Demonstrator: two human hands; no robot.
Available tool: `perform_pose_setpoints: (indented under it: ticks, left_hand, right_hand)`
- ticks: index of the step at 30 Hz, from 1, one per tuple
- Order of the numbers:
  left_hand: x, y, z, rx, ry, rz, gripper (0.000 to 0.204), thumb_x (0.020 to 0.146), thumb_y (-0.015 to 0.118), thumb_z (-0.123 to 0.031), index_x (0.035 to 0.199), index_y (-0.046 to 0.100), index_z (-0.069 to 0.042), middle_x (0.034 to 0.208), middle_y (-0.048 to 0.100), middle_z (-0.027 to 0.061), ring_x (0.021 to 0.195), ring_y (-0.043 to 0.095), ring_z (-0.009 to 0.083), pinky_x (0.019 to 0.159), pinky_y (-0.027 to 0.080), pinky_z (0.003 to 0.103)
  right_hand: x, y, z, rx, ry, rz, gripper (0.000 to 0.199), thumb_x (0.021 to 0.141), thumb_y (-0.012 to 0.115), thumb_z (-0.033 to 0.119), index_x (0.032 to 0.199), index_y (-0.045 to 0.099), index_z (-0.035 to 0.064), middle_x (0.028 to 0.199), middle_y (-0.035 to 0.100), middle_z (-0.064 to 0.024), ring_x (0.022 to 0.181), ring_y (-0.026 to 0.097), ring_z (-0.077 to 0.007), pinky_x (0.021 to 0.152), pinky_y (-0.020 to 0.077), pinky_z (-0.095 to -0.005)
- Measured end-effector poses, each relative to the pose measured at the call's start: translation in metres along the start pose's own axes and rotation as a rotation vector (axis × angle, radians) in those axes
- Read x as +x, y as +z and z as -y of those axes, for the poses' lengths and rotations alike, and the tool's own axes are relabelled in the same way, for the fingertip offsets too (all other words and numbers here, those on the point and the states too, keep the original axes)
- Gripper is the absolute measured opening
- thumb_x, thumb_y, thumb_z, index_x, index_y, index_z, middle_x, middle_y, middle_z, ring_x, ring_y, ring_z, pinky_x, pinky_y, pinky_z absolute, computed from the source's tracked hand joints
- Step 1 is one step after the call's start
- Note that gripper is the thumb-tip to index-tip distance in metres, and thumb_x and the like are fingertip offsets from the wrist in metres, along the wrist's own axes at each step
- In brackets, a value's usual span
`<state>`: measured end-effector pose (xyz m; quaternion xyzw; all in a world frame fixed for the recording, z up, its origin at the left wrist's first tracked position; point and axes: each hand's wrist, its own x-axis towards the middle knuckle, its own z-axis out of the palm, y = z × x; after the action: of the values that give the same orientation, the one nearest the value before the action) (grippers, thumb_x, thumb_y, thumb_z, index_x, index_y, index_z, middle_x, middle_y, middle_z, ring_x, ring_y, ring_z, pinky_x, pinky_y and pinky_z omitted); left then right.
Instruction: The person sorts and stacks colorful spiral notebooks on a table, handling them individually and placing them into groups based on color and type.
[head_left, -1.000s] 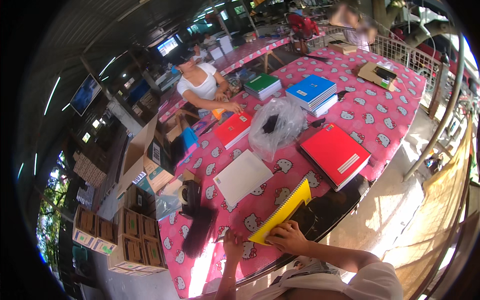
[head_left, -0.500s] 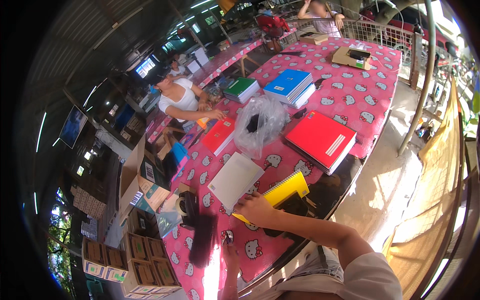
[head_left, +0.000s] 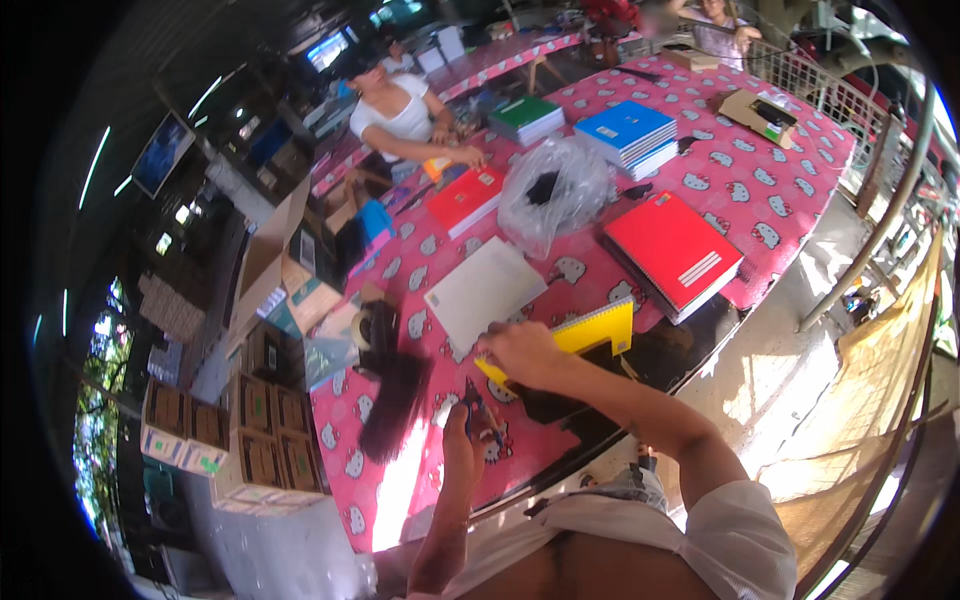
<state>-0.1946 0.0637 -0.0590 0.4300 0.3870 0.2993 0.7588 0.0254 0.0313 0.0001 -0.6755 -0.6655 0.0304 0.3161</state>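
Observation:
My right hand (head_left: 522,352) grips a yellow spiral notebook (head_left: 583,333) and holds it tilted above the pink patterned table (head_left: 770,185). Just beyond it a white notebook (head_left: 484,293) lies flat on the cloth. My left hand (head_left: 466,440) rests near the table's front edge, closed around a small dark thing that I cannot make out. A stack of red notebooks (head_left: 675,251) lies to the right of the yellow one.
A clear plastic bag (head_left: 553,189) sits mid-table, with blue (head_left: 630,133), green (head_left: 526,117) and red (head_left: 466,198) notebook stacks around it. A person in a white top (head_left: 400,115) works at the far side. Cardboard boxes (head_left: 235,440) stand at the left, a railing (head_left: 880,215) at the right.
The view has tipped down and closer to the table. My right hand has carried the yellow notebook up and toward the white notebook. My left hand stays near the front edge.

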Motion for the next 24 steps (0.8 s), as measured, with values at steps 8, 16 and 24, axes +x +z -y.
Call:
perform_pose_setpoints:
  ticks: [8,16,24]
  left_hand:
    - [-0.025,0.029,-0.031,-0.073,0.019,0.141,0.038,0.104,0.044,-0.033,0.120,0.055,0.000,0.103,0.071,0.0211,0.091,0.072,0.0330,0.079,0.059,0.046]
    - [-0.008,0.035,-0.028,-0.165,-0.022,0.205,0.043,0.105,0.042,-0.033,0.128,0.051,0.002,0.106,0.070,0.0245,0.094,0.072,0.0370,0.080,0.060,0.048]
    - [-0.008,0.036,-0.039,-0.117,-0.086,0.082,0.041,0.105,0.045,-0.030,0.131,0.055,-0.001,0.099,0.069,0.0182,0.082,0.070,0.0315,0.077,0.058,0.045]
  right_hand:
    - [-0.001,-0.009,0.006,0.068,0.069,0.004,0.014,0.082,0.072,0.024,0.093,0.071,0.0158,0.096,0.069,-0.0055,0.087,0.069,-0.0305,0.076,0.0552,-0.0449]
    - [-0.001,-0.012,0.014,0.114,0.113,-0.013,0.014,0.080,0.074,0.020,0.091,0.068,0.0135,0.099,0.066,-0.0061,0.087,0.069,-0.0321,0.074,0.0553,-0.0453]
    - [-0.003,-0.008,0.016,0.087,0.093,-0.023,0.016,0.081,0.075,0.020,0.092,0.067,0.0131,0.100,0.066,-0.0062,0.086,0.069,-0.0324,0.074,0.0554,-0.0452]
